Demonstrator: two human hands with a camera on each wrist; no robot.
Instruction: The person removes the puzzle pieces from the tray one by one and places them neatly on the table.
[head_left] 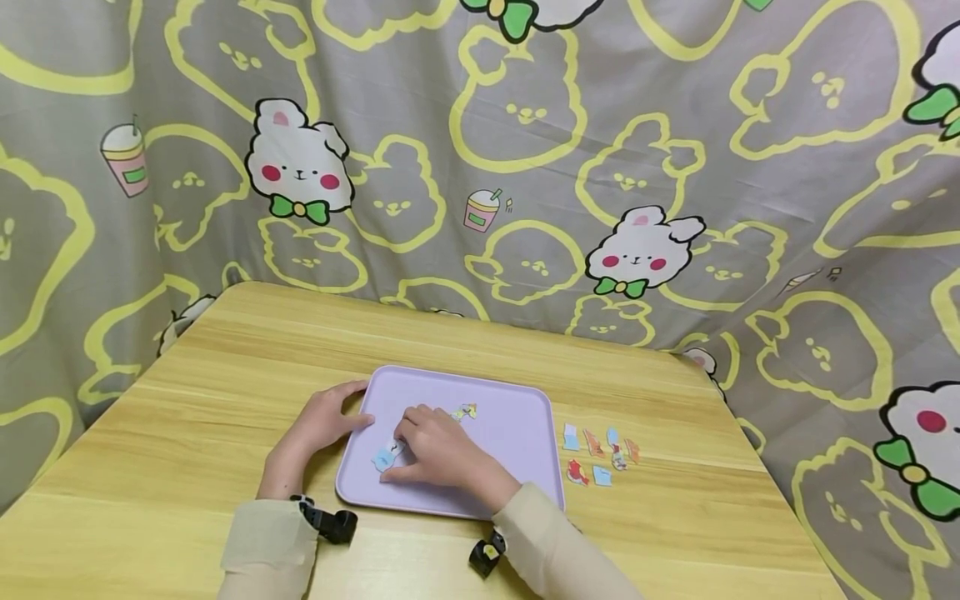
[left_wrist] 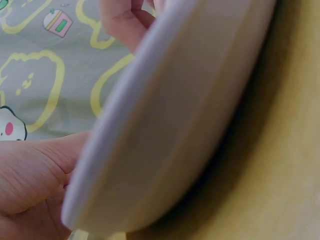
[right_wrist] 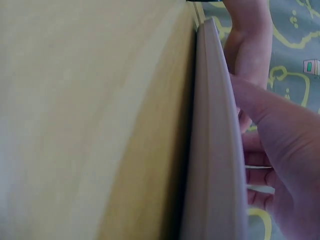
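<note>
A pale purple tray (head_left: 510,442) rests on the table. At its left side is my left hand (head_left: 324,421), thumb on the left rim and a finger reaching to the upper left corner. Over the tray's left half, my right hand (head_left: 442,450) reaches down with bent fingers and its thumb set apart, touching light blue and white picture puzzle pieces (head_left: 385,458). Another colourful puzzle piece (head_left: 468,411) shows just beyond the knuckles. The right hand hides part of the pieces. In the right wrist view the tray's side wall (right_wrist: 215,140) covers whatever lies under the fingertips.
Several loose puzzle pieces (head_left: 602,476), blue, red and orange-brown, lie on the wooden table (head_left: 660,533) right of the tray. A patterned grey curtain (head_left: 420,100) hangs behind the table and around its sides.
</note>
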